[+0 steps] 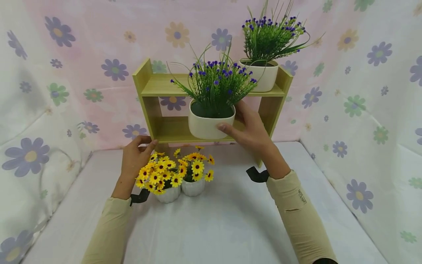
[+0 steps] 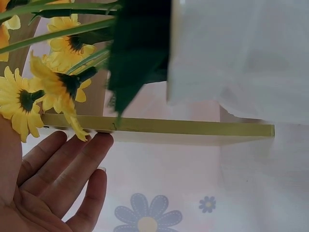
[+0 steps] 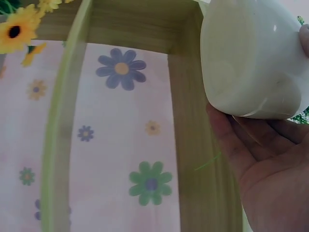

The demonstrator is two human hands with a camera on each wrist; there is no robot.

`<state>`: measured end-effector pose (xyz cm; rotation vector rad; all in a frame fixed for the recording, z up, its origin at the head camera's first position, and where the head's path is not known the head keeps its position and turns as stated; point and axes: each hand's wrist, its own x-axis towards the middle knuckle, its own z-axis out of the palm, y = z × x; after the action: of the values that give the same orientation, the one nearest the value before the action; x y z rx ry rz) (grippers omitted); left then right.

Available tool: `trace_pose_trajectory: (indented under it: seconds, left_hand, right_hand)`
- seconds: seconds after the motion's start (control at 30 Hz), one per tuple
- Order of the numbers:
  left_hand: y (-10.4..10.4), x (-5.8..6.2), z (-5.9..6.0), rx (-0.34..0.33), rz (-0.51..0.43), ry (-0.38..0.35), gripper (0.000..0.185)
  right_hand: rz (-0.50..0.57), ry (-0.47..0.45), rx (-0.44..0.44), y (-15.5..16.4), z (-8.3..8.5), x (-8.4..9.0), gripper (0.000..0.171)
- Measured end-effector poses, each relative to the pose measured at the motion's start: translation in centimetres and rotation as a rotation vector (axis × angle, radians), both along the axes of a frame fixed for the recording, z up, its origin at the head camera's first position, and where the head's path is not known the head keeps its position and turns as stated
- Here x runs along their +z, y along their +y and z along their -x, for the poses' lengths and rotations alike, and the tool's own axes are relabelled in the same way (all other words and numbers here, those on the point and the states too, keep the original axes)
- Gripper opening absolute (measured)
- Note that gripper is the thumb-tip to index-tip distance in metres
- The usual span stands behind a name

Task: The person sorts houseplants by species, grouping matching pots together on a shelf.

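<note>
Your right hand (image 1: 252, 128) grips the white pot of purple flowers (image 1: 211, 123) at the shelf's (image 1: 165, 86) lower board, while your left hand (image 1: 135, 157), fingers relaxed, touches its near left edge.

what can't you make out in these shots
- Whether the held pot rests on the lower shelf or hangs just above it: head view, the pot hides its own base.
- Right hand: right wrist view cuts the fingers at the frame edge.
- The two small pots: head view, yellow flowers cover their tops.
- The white shape in the left wrist view: blurred, too close to tell.
</note>
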<state>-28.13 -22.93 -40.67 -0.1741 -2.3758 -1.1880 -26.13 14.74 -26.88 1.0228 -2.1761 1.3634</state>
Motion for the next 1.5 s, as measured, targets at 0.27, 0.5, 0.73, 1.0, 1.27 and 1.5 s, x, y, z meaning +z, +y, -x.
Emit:
trace_pose_trajectory:
  seconds: [0.27,0.5,0.73,1.0,1.27,1.5]
  left_hand:
    - [0.0,0.2,0.2,-0.015,0.000,0.025,0.045]
    - [0.1,0.3,0.1,-0.013,-0.013,0.011,0.046]
    - [0.1,0.2,0.1,-0.016,-0.016,0.011,0.045]
    - [-0.1,0.0,0.1,0.000,-0.005,0.001,0.047]
    - [-0.1,0.1,0.0,-0.008,-0.006,-0.003,0.046]
    - [-0.2,0.1,-0.1,-0.011,-0.009,-0.009,0.046]
  right_hand:
    - [0.004,0.059,-0.008,-1.3,0.8,2.7,0.094]
    - [-0.008,0.107,-0.017,-2.6,1.6,4.8,0.084]
    - [-0.042,0.026,-0.101,-3.9,2.5,6.3,0.070]
    - [-0.065,-0.093,-0.127,-5.6,4.3,7.2,0.076]
    - [-0.120,-0.131,-0.172,-6.8,5.6,7.6,0.076]
    - [-0.114,-0.161,-0.188,-7.9,6.0,8.0,0.065]
